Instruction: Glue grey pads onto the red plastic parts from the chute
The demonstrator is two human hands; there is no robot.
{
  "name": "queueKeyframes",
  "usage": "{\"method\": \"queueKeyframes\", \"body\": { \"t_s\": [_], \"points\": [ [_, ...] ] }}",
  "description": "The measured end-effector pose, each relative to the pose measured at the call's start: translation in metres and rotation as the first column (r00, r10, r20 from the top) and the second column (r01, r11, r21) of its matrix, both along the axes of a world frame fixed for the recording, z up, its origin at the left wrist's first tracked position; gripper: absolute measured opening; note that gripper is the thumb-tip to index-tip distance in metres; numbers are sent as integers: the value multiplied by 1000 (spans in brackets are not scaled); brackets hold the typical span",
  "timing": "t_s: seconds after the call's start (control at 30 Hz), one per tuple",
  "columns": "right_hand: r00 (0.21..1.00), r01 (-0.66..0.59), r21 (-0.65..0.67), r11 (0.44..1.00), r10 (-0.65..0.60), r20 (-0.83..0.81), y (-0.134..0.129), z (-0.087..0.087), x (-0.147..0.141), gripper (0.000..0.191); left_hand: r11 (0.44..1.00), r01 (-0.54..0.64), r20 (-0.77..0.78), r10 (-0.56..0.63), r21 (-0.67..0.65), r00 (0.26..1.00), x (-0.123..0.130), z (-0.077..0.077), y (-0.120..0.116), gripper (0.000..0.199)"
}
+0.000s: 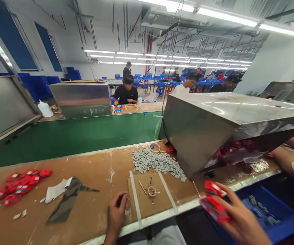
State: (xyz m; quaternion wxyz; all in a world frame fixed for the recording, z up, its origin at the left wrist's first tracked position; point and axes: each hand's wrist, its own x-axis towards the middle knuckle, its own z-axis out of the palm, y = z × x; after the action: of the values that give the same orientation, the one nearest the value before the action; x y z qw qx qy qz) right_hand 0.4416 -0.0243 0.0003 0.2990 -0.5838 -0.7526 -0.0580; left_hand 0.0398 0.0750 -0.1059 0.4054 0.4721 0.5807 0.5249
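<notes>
My right hand (241, 216) is closed around red toy cars (215, 208), at least two stacked together, over the table's front edge at right. My left hand (116, 212) rests near the front edge with thumb and fingers curled together; anything between them is hidden. Just right of it lies a brown board (162, 209) with white tape strips, bearing a small cup (152, 191) and a short stick (142, 187). Behind the board spreads a heap of small grey pieces (157, 161). More red toy cars (21, 185) are piled at far left, beside a camouflage cloth (66, 200).
A slanted metal hood (195, 132) stands at right, with red parts under it. Below, a blue bin (287, 217) holds pieces. A green belt (98, 134) runs behind the table; across it sits a person (126, 92). Another person's arm (281, 158) reaches in at right.
</notes>
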Motion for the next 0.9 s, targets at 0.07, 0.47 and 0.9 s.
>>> {"method": "queueKeyframes", "body": {
  "t_s": [0.07, 0.47, 0.9],
  "points": [
    [989, -134, -155, 979, 142, 45, 59, 8, -61, 28, 1000, 4, 64, -4, -2, 998, -2, 1, -3, 67],
    [687, -369, -574, 731, 631, 361, 275, -26, -306, 37, 998, 63, -3, -63, 31, 998, -1, -5, -18, 35],
    [677, -685, -421, 594, 733, -68, 208, 23, -238, 29, 985, 30, 80, -44, 170, 996, -26, 19, -22, 54]
  ]
}}
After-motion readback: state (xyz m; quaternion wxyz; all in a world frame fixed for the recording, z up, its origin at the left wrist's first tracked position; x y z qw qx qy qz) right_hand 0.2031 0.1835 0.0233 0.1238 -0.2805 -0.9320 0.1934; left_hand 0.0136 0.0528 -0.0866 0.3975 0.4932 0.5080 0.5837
